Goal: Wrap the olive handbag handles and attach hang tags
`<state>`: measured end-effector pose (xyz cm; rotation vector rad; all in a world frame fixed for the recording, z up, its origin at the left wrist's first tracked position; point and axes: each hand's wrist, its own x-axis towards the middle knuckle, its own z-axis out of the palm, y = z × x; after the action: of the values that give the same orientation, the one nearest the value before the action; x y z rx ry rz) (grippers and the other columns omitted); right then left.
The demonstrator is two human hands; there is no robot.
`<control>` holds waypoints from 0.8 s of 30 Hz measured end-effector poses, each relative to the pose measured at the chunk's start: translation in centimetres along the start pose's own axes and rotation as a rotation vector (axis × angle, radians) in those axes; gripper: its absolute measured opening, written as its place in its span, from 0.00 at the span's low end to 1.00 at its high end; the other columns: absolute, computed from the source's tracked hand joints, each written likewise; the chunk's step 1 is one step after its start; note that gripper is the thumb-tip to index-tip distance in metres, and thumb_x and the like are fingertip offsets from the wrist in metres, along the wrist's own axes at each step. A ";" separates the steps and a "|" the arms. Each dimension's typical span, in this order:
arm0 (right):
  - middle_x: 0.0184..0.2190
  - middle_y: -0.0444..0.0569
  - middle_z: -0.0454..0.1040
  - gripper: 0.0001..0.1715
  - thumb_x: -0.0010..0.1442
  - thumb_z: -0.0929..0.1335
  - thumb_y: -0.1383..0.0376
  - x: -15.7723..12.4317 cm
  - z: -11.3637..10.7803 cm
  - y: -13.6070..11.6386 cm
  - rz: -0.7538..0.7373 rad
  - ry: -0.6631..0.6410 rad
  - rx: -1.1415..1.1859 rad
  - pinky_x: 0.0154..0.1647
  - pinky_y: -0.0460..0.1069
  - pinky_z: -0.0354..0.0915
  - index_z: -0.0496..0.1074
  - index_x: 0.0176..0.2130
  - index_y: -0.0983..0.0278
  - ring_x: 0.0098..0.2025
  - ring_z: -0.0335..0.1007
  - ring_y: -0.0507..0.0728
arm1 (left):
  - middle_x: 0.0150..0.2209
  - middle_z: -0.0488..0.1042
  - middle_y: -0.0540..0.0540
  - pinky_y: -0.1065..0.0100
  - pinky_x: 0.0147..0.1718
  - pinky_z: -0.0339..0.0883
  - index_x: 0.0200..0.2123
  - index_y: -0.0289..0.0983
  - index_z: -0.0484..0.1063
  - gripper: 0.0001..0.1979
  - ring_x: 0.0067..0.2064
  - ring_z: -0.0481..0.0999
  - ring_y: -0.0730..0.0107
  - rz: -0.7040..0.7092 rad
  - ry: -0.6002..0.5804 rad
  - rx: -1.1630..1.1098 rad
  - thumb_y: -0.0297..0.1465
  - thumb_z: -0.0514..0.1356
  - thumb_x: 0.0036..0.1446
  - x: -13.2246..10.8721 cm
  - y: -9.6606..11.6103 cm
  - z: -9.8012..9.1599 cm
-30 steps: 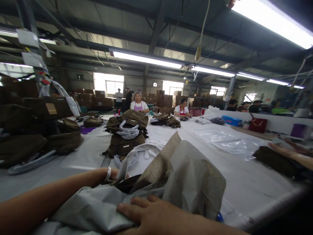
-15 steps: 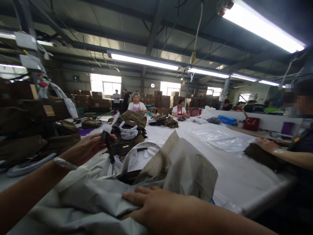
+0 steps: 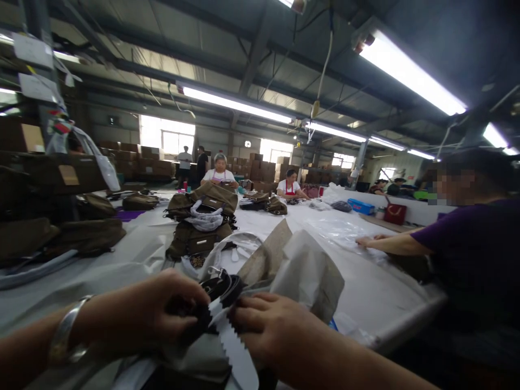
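Note:
A coiled dark strap [image 3: 232, 292] with a metal clip is between my two hands, low in the middle of the view. Around it runs a white strip [image 3: 236, 349] with zigzag edges, its loose end hanging down. My left hand [image 3: 166, 306], a bangle at its wrist, is closed on the strap's left side. On the other side, the bent fingers of my right hand [image 3: 280, 327] press against the coil; their tips are hidden. Just beyond stand a brownish sheet [image 3: 264, 252] and a crumpled grey sheet [image 3: 311, 271], with a pale wrapped handle [image 3: 239, 238] beside them.
Olive bags [image 3: 201, 216] with wrapped handles are stacked ahead on the white table [image 3: 365, 303]. More olive bags [image 3: 89, 233] lie at left. A co-worker [image 3: 479, 244] at right reaches toward clear plastic [image 3: 337, 233]. Two people in aprons sit across the table.
My left hand has brought the strap down and right, in front of me. My right hand has shifted from the grey sheet to the strap. The co-worker at right reaches further in.

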<state>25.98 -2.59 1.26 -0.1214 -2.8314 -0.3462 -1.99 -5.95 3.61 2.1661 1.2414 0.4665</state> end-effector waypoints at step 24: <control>0.29 0.43 0.80 0.12 0.75 0.62 0.64 -1.5 -3.4 -2.1 -0.025 0.296 0.104 0.28 0.46 0.66 0.74 0.45 0.65 0.26 0.74 0.50 | 0.38 0.84 0.49 0.76 0.33 0.71 0.45 0.40 0.84 0.18 0.37 0.81 0.65 -0.049 -0.172 -0.062 0.32 0.67 0.50 0.8 -0.3 0.9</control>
<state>28.14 -5.52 3.55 -0.0110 -2.5526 -0.2023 -1.28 -5.43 2.72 2.0710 1.1670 0.2874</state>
